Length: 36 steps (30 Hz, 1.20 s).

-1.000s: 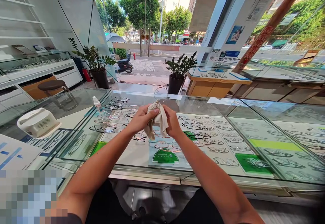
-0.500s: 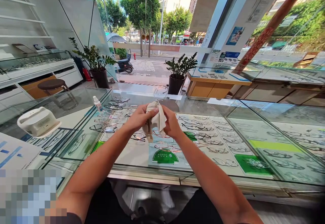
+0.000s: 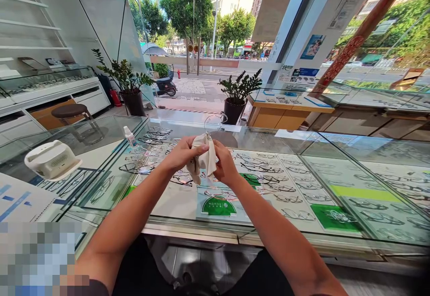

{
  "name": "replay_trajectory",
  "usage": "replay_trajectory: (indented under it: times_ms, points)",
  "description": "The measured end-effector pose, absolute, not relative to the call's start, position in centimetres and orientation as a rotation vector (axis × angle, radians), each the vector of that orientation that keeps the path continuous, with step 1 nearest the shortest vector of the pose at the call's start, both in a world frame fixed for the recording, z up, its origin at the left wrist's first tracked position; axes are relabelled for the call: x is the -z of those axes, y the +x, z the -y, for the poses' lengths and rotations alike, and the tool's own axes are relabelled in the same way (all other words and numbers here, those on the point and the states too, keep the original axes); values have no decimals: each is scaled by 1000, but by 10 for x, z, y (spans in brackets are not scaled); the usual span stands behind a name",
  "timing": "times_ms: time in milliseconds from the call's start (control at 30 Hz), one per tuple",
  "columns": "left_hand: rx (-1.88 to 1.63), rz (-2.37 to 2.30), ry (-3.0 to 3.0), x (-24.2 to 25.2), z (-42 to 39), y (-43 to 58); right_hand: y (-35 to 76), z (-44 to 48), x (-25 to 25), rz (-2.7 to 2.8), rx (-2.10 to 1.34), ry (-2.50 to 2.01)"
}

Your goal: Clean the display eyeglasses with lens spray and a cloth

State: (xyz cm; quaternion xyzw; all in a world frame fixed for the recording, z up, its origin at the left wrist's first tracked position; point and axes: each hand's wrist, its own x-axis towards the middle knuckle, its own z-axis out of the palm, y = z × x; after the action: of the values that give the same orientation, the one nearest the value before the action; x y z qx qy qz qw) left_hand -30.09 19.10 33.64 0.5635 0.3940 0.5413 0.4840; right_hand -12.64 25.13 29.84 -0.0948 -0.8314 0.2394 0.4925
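Note:
My left hand (image 3: pixel 181 153) is closed on a cream cleaning cloth (image 3: pixel 211 158), its thumb pressed over the folds. The cloth is bunched around part of a pair of thin-rimmed eyeglasses (image 3: pixel 215 117); one round rim sticks up above it. My right hand (image 3: pixel 225 164) is closed against the cloth's right side and grips the eyeglasses, its fingertips partly hidden by the fabric. Both hands are held together above the glass display counter (image 3: pixel 188 222). Beneath them lie several eyeglasses, and a green MOHOE card (image 3: pixel 219 207) is nearest my forearms.
A white spray bottle (image 3: pixel 129 136) stands to the left on the counter. Farther left are a white box-shaped device (image 3: pixel 53 160) and a paper sheet (image 3: pixel 20 197). Several frames (image 3: pixel 262 169) fill the right side. Beyond the counter stand a stool (image 3: pixel 69 110) and potted plants (image 3: pixel 234 108).
The eyeglasses' rim has risen slightly and turned, showing more above the cloth. My fingers have shifted a little on the fabric, and its lower folds hang differently.

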Motion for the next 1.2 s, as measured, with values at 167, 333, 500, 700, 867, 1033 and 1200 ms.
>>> replay_trajectory:
  times_ms: [167,333,500,700,867,1033,1200]
  points:
    - [-1321,-917,1372,-337,-190,-303,-128,-249,-299,1969,-602,-221]
    - [-1288,-900,1444,-336,-189,-306,-128,-249,-301,1999,-614,-227]
    - [-1264,-938,1541,-336,-188,-303,-125,-251,-302,2008,-663,-260]
    - [-1241,-943,1599,-337,-186,-301,-124,-252,-303,1989,-655,-278]
    - [-1290,-940,1575,-339,-186,-302,-124,-250,-305,1962,-644,-259]
    - [-1342,-965,1527,-337,-188,-301,-123,-250,-307,1918,-683,-281]
    - [-1449,-1073,1455,-334,-190,-295,-120,-256,-311,1620,-1023,-403]
